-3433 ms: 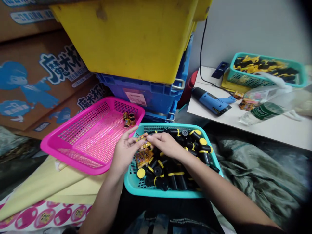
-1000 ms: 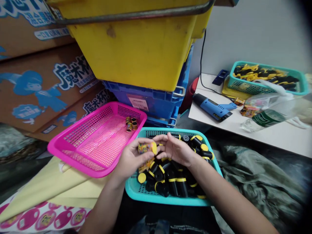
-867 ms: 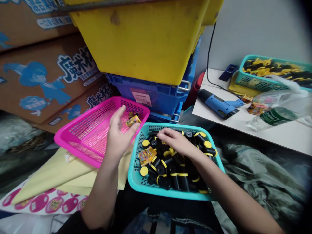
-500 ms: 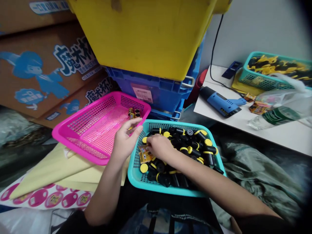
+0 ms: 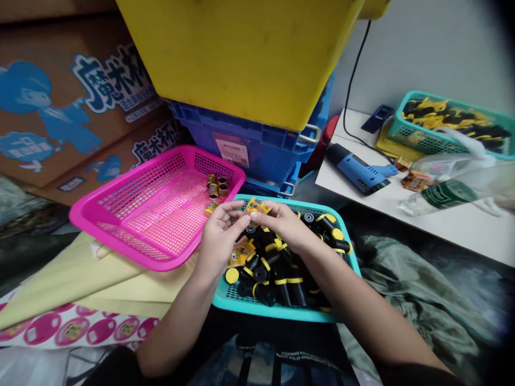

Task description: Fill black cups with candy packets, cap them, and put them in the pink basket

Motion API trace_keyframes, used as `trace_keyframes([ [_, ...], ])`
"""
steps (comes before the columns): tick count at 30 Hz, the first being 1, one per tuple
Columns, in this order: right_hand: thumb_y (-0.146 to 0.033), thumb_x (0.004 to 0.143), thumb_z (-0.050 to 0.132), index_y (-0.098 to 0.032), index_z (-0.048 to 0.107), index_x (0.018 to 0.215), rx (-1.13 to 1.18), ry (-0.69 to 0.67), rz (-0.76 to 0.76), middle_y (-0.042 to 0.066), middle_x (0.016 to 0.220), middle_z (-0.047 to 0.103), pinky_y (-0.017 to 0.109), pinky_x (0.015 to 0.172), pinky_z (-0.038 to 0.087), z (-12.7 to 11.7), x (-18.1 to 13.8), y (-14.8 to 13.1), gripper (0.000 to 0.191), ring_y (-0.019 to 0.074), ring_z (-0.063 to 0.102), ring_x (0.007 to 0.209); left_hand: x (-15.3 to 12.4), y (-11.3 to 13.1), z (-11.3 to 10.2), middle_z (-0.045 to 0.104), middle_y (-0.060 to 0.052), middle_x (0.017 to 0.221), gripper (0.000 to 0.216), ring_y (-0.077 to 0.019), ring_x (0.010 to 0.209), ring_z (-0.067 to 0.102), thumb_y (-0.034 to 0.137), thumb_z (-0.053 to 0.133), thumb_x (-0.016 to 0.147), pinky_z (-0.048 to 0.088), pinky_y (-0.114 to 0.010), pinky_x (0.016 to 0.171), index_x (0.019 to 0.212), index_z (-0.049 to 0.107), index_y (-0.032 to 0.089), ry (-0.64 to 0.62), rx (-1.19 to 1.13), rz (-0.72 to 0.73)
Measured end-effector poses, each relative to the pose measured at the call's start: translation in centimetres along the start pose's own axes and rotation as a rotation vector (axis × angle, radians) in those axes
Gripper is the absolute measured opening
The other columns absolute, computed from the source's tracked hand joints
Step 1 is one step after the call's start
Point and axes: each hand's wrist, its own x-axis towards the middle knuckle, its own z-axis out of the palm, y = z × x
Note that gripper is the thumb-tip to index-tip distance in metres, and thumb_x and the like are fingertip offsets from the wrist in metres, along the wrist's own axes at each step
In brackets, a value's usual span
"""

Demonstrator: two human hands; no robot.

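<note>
My left hand (image 5: 217, 236) and right hand (image 5: 287, 225) both pinch a yellow printed sleeve (image 5: 256, 206), held above the teal basket (image 5: 273, 312) of black yellow-capped canisters (image 5: 296, 292). Sleeve stack (image 5: 241, 252) inside, left side. Pink basket (image 5: 155, 264) just beside, few printed cylinders (image 5: 217, 187) in it.

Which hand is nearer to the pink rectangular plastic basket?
Left: the left hand is beside the pink basket; the right hand is farther right, over the nearer turquoise plastic basket.
</note>
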Motion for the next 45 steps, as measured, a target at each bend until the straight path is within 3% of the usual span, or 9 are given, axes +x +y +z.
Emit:
trace_keyframes([
  [3, -0.037, 0.083, 0.057, -0.015, 0.063, 0.095, -0.013, 0.055, -0.070, 0.003, 0.087, 0.066, 0.026, 0.073, 0.044, 0.0, -0.1, 0.0, 0.026, 0.0135, 0.058, 0.077, -0.2, 0.4, 0.4, 0.063, 0.003, 0.073, 0.039, -0.0096, 0.067, 0.061, 0.023, 0.073, 0.068, 0.049, -0.021, 0.065, 0.105, 0.059, 0.018, -0.061, 0.005, -0.052],
  [8, -0.039, 0.083, 0.056, -0.014, 0.063, 0.073, -0.462, 0.097, -0.085, 0.001, 0.069, 0.061, 0.025, 0.066, 0.040, -0.5, -0.7, -0.3, 0.027, 0.0138, 0.054, 0.067, 0.1, 1.0, 0.2, 0.061, 0.005, 0.067, 0.053, -0.0092, 0.063, 0.060, 0.021, 0.075, 0.066, 0.049, -0.021, 0.063, 0.115, 0.054, 0.018, -0.070, 0.067, -0.054],
  [16, -0.053, 0.093, 0.033, -0.015, 0.064, 0.078, -0.500, 0.019, -0.094, 0.003, 0.079, 0.065, 0.026, 0.071, 0.043, -1.2, -0.9, -0.3, 0.051, 0.0156, 0.059, 0.075, 0.5, -0.1, 0.1, 0.069, 0.000, 0.075, 0.044, -0.0114, 0.068, 0.065, 0.022, 0.073, 0.068, 0.053, -0.023, 0.066, 0.110, 0.060, 0.017, -0.092, 0.074, -0.066],
  [19, -0.055, 0.095, 0.019, -0.016, 0.063, 0.085, -0.760, 0.059, 0.106, 0.008, 0.085, 0.067, 0.032, 0.075, 0.043, -1.1, -1.4, -0.4, 0.060, 0.0204, 0.061, 0.081, 0.7, -0.3, -0.4, 0.073, -0.003, 0.081, 0.033, -0.0129, 0.072, 0.067, 0.024, 0.073, 0.069, 0.053, -0.023, 0.067, 0.101, 0.066, 0.017, -0.024, 0.132, -0.028],
  [22, -0.053, 0.086, 0.047, -0.012, 0.060, 0.101, -1.176, 0.041, 0.347, 0.016, 0.091, 0.067, 0.040, 0.078, 0.043, 0.2, -2.4, 0.2, 0.046, 0.0310, 0.060, 0.093, 0.8, -0.2, -0.8, 0.074, -0.004, 0.079, 0.023, -0.0129, 0.065, 0.066, 0.029, 0.073, 0.070, 0.054, -0.024, 0.062, 0.089, 0.072, 0.016, 0.023, 0.226, -0.046],
  [25, -0.029, 0.076, 0.061, -0.008, 0.055, 0.112, -1.325, -0.044, 0.333, 0.019, 0.095, 0.067, 0.044, 0.081, 0.043, 1.4, -3.0, 1.0, 0.042, 0.0340, 0.058, 0.098, 0.8, -0.2, -1.0, 0.073, -0.002, 0.069, 0.025, -0.0129, 0.057, 0.064, 0.033, 0.072, 0.071, 0.055, -0.025, 0.060, 0.089, 0.075, 0.017, 0.043, 0.266, -0.062],
  [32, -0.028, 0.082, 0.056, -0.020, 0.061, 0.113, -0.683, 0.250, -0.056, 0.009, 0.105, 0.057, 0.031, 0.078, 0.047, -2.6, -2.7, -0.2, 0.033, 0.0172, 0.057, 0.086, 0.4, -0.2, -2.0, 0.076, -0.006, 0.081, 0.031, -0.0148, 0.062, 0.067, 0.041, 0.068, 0.075, 0.056, -0.026, 0.063, 0.095, 0.075, 0.018, -0.028, 0.273, -0.035],
  [37, -0.038, 0.072, 0.072, -0.021, 0.059, 0.106, -0.021, 0.189, -0.031, 0.001, 0.089, 0.059, 0.026, 0.068, 0.047, -4.4, -2.6, -1.4, 0.040, 0.0108, 0.055, 0.071, 0.0, -0.5, -2.1, 0.076, -0.006, 0.080, 0.034, -0.0158, 0.061, 0.067, 0.043, 0.067, 0.075, 0.056, -0.027, 0.061, 0.096, 0.075, 0.018, -0.047, 0.248, -0.012],
  [45, -0.038, 0.065, 0.077, -0.015, 0.062, 0.086, 0.013, 0.090, 0.050, 0.000, 0.073, 0.061, 0.025, 0.063, 0.046, -3.1, -2.3, -1.5, 0.034, 0.0104, 0.056, 0.064, -0.2, -0.5, -2.0, 0.075, -0.006, 0.094, 0.031, -0.0180, 0.071, 0.070, 0.041, 0.065, 0.078, 0.058, -0.031, 0.068, 0.103, 0.072, 0.022, -0.087, 0.241, 0.003],
])
